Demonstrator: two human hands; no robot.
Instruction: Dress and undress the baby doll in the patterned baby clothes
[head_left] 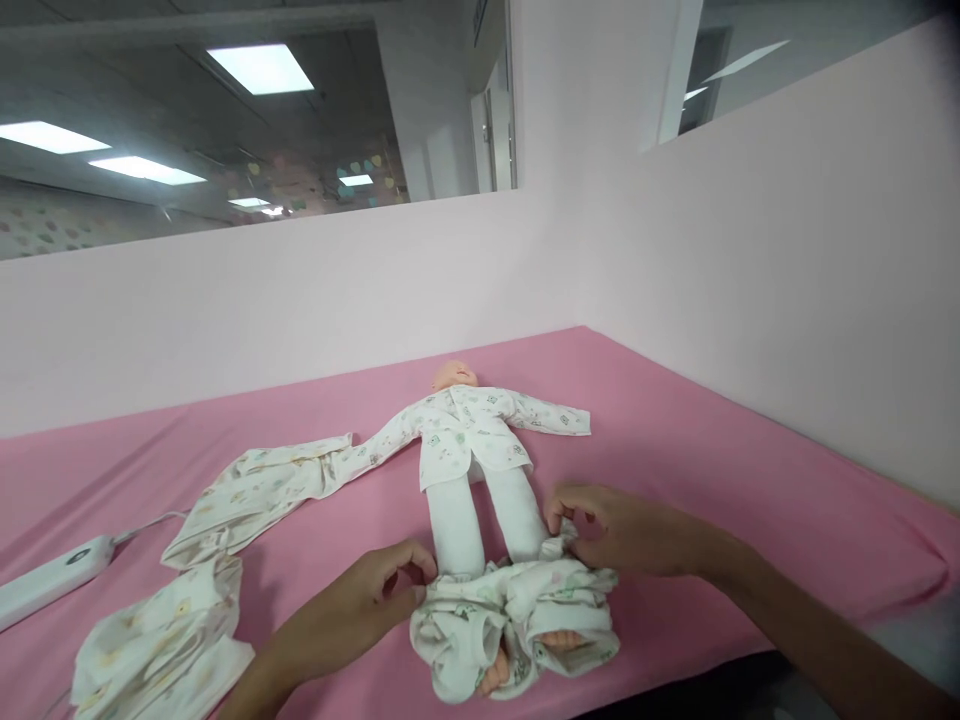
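A baby doll (455,375) lies on its back, head away from me, in a white printed jacket (472,430). Its white cloth legs (456,520) point toward me. Bunched round the lower legs are white printed baby pants (517,600), with the doll's feet (561,640) showing at the leg openings. My left hand (375,595) pinches the waistband at the left side. At the right side of the waistband my right hand (600,525) grips a fold of the same cloth between thumb and fingers.
Crumpled printed baby clothes (255,495) lie left of the doll, with another yellowish printed garment (161,640) nearer me. A white power strip (60,580) with a cord is at the far left. Pink sheeting (660,430) covers the table; white walls (787,250) with windows stand behind.
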